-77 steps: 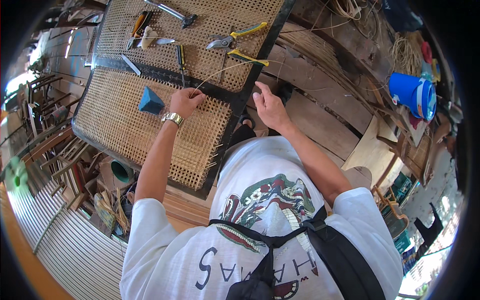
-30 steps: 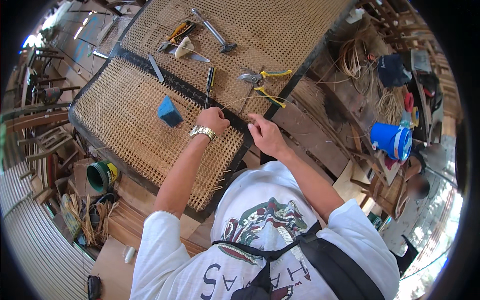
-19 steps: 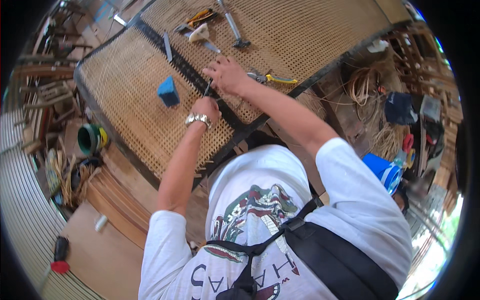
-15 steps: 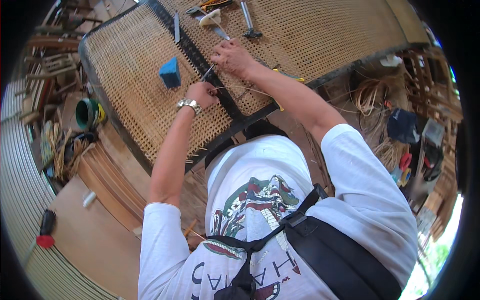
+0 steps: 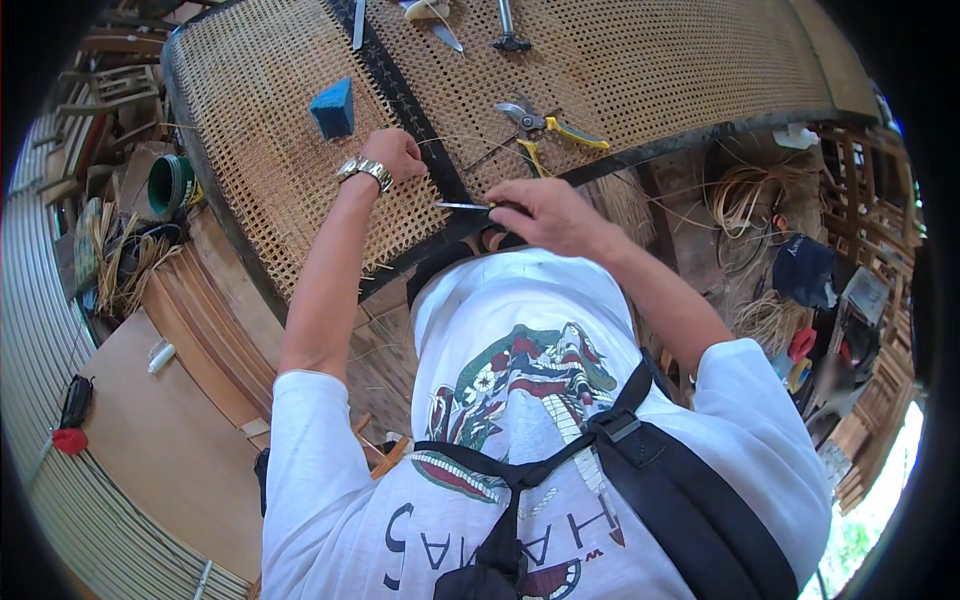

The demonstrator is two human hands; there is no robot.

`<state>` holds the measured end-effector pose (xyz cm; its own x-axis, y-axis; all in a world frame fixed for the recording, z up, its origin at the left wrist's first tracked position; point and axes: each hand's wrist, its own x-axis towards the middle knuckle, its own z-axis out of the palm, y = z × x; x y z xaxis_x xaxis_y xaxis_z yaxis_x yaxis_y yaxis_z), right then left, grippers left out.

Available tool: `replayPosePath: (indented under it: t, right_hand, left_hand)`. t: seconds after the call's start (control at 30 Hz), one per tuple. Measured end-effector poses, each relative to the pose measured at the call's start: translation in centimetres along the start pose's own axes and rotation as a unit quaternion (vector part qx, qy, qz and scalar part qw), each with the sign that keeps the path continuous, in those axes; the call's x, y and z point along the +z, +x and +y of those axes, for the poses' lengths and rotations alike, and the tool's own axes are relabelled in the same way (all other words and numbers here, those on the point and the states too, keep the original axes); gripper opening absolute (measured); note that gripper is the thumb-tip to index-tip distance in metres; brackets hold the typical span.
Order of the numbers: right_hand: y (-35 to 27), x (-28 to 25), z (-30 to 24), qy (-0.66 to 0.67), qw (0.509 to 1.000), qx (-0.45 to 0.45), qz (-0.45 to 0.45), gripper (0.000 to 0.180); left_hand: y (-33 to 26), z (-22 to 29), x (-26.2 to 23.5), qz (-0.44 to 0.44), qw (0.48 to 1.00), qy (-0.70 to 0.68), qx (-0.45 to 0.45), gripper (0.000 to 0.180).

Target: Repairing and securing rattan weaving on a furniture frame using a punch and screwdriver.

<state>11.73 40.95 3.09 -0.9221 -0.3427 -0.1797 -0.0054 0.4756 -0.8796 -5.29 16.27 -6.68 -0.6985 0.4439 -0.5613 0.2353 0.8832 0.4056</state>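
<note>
A woven cane panel (image 5: 270,90) in a black frame lies in front of me, crossed by a black rail (image 5: 405,100). My left hand (image 5: 393,157), with a metal watch at its wrist, rests on the weave left of the rail, its fingers curled together. Whatever they may pinch is hidden. Near the frame's front edge, close to my body, my right hand (image 5: 548,218) grips a slim metal tool (image 5: 462,206) with a dark handle, its shaft pointing left across the rail. Pruning shears (image 5: 540,122) with yellow handles lie open beyond that hand.
A blue wedge-shaped block (image 5: 333,108) sits on the cane left of the rail. Farther off lie a hammer (image 5: 510,38), a blade (image 5: 447,38) and a flat metal strip (image 5: 359,25). Coiled cane strands (image 5: 745,195) are at right; a green container (image 5: 172,185) stands at left.
My right hand has drawn back toward my body with the slim metal tool, uncovering the shears. My left hand has shifted slightly away along the weave. The view has tilted down.
</note>
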Motion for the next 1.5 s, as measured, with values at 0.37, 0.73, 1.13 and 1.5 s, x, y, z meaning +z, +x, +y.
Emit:
replayPosePath:
  t: [0.37, 0.73, 1.13, 1.5]
  right_hand:
    - [3.2, 5.6, 2.5, -0.149, 0.982, 0.029, 0.109, 0.021]
    - [5.8, 5.1, -1.2, -0.266, 0.958, 0.107, 0.019, 0.02]
    - [4.9, 6.1, -0.7, -0.209, 0.97, 0.099, 0.078, 0.021]
    - [5.4, 6.4, -1.9, -0.154, 0.971, 0.153, 0.103, 0.024]
  left_hand:
    - [0.8, 0.9, -1.1, -0.062, 0.998, -0.026, 0.01, 0.023]
    - [1.2, 0.1, -0.5, -0.048, 0.998, -0.024, 0.03, 0.023]
    - [2.2, -1.7, -0.2, -0.055, 0.969, -0.241, -0.002, 0.016]
    - [2.5, -1.4, -0.1, -0.074, 0.97, -0.233, 0.019, 0.018]
